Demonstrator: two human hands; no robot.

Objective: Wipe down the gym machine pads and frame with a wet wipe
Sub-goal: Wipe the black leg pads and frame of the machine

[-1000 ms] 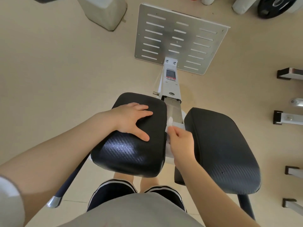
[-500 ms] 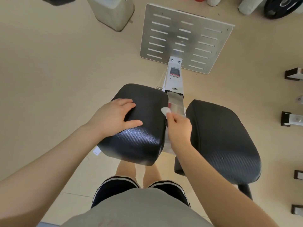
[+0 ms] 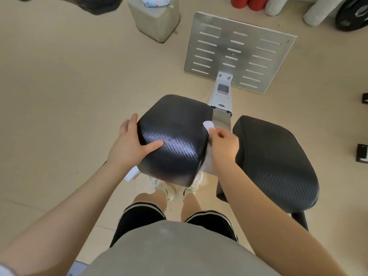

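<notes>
Head view, left hand [image 3: 130, 147] gripping glossy black pad [image 3: 175, 136], right fingers [image 3: 216, 134] pinching white wipe [image 3: 208, 124]

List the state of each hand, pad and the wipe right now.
left hand: grips the left pad's outer edge, thumb on top
right hand: pinches the wet wipe
wet wipe: bunched, at the left pad's inner edge
left pad: tilted, held
right pad: untouched

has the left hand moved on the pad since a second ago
Yes. The left hand has slid from the top of the left pad to its outer left edge, away from the metal frame.
</notes>
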